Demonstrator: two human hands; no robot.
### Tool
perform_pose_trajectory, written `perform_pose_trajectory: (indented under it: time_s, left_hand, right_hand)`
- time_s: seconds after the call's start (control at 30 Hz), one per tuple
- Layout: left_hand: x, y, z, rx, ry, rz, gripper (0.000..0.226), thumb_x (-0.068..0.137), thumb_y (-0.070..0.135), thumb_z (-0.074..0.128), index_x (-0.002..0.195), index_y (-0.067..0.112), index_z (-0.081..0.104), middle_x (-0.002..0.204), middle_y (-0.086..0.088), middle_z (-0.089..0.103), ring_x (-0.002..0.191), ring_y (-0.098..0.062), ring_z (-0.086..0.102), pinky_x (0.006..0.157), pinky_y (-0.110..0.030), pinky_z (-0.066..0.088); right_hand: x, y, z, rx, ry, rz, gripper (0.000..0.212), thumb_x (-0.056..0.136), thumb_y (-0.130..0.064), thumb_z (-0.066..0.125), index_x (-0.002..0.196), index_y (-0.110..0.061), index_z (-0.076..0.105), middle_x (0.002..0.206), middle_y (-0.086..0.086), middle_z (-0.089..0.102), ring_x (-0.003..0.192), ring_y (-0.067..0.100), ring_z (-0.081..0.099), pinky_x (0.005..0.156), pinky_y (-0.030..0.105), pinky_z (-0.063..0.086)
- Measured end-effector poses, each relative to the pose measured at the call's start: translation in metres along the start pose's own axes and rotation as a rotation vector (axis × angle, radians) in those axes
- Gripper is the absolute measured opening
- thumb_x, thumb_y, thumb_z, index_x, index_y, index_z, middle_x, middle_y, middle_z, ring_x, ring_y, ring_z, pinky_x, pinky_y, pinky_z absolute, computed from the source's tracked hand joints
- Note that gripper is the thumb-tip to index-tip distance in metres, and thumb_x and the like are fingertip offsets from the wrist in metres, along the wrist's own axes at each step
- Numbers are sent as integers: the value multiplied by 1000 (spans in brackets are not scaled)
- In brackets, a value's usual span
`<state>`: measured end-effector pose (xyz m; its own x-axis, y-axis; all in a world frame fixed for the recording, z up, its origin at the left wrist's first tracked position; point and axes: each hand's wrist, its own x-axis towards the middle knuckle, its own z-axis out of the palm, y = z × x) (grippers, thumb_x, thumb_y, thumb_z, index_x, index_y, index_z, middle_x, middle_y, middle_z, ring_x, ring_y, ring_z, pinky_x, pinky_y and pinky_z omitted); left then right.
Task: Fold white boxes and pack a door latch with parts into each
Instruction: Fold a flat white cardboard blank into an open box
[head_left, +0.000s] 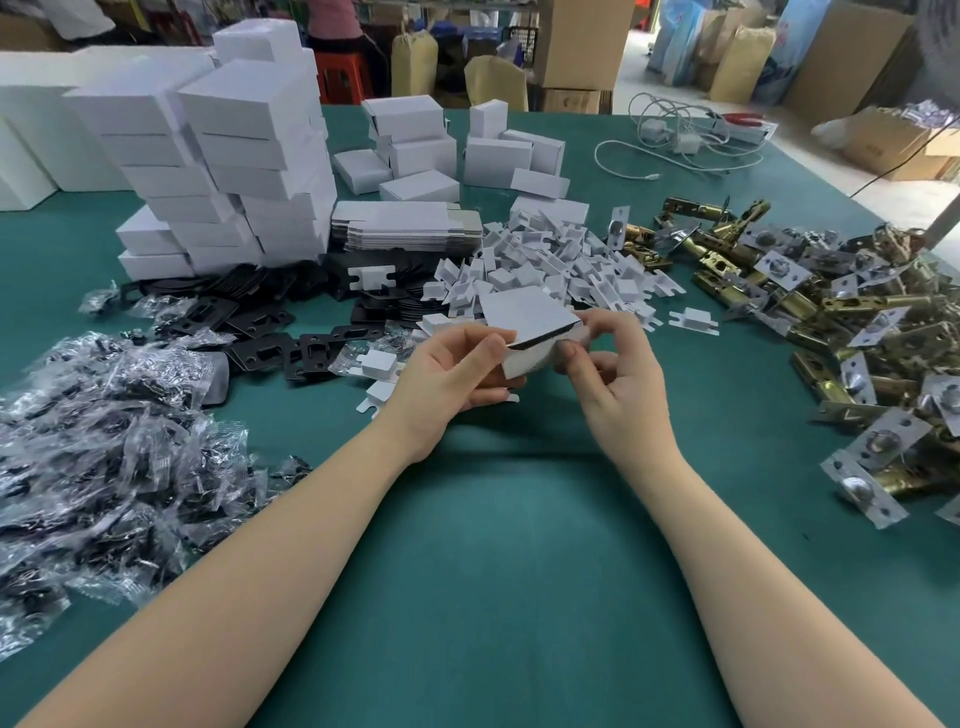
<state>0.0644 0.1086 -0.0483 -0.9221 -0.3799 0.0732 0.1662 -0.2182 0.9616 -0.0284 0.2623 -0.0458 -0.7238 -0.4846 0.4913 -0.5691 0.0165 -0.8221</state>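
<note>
White cardboard box (530, 325), small and rectangular with a matte top face and a dark slit along its near edge where a flap stands slightly ajar, sits raised above the middle of the green felt-covered table (493, 545), held between both hands. The left hand (452, 374) grips its left end, thumb curled over the near top corner and the other fingers wrapped underneath. The right hand (613, 374) pinches the right end, its thumb against the near side below the slit and its fingers bent around the far side. On the table, from left to right, lie a heap of clear plastic bags of small dark parts (98, 457), flat black metal strike plates (260, 332), tall stacks of closed white boxes (223, 171), a pile of flat unfolded box blanks (405, 226), a scatter of small white folded cardboard inserts (550, 265), and a large heap of brass-coloured door latches with silver face plates (841, 322). White cables with chargers (680, 140) lie near the far right edge. Beyond the table stand brown cardboard cartons (582, 41) and a red plastic stool (343, 78).
</note>
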Motion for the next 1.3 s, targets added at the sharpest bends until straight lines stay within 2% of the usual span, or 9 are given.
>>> perform_pose_trajectory:
  time_s: [0.17,0.33,0.5,0.7,0.83,1.0,1.1,1.2,1.3]
  left_hand:
    - [-2,-2,4,140,106,84,13,82,10,76,84,21,69,78,7,67,67,-15,70,60,-20,57]
    - [1,-9,9,177,215,149,20,91,18,68,71,20,69,69,1,62,65,-20,63,61,-31,60]
    - [2,-10,9,296,201,97,15,92,18,68,78,24,70,68,8,63,62,-6,61,55,-22,55]
    - [2,-8,9,462,105,81,29,90,9,63,104,35,61,52,15,48,53,-5,52,53,-22,52]
    - [-5,-9,15,457,164,229,22,84,26,63,100,40,67,58,17,52,58,-8,49,63,-29,51]
    - [-10,-12,20,646,63,401,33,86,38,66,118,40,59,76,21,60,70,-2,57,68,-14,44]
    - [-13,-11,20,1021,123,661,51,82,45,68,129,31,52,83,12,56,76,-9,56,69,-26,48]
    - [-11,-8,20,1305,341,1036,53,80,39,75,126,23,53,110,-1,51,94,-21,57,86,-36,46]
    - [-12,-10,17,1549,354,959,75,71,46,77,135,24,46,137,-2,46,121,-26,48,99,-39,34]
  right_hand:
    - [-1,-1,7,-30,80,3,11,95,-25,63,99,-34,57,104,-4,56,95,9,59,73,26,52]
    - [-1,-2,11,47,114,202,10,90,-31,70,87,-36,61,101,-5,58,88,18,66,78,41,58]
    - [-4,-1,14,60,128,342,15,90,-40,65,80,-30,58,89,-14,62,78,-12,55,67,3,40]
    - [-3,-1,14,104,121,426,26,82,-24,68,97,-37,50,103,-13,58,67,-9,54,59,6,42]
    - [-4,-6,16,398,150,486,44,80,-22,79,106,-36,46,111,-3,61,76,6,66,74,22,57]
    - [3,-5,13,702,139,565,48,86,-10,73,125,-9,45,106,11,72,89,20,72,75,30,58]
    - [8,0,1,637,194,457,39,93,-17,66,129,-21,52,103,3,73,93,16,69,77,31,57]
    - [9,1,-10,419,130,349,42,92,-30,62,129,-44,48,116,23,61,94,14,56,92,39,48]
    - [6,0,-10,253,21,277,48,90,-33,62,134,-43,44,100,13,67,84,8,55,82,30,50]
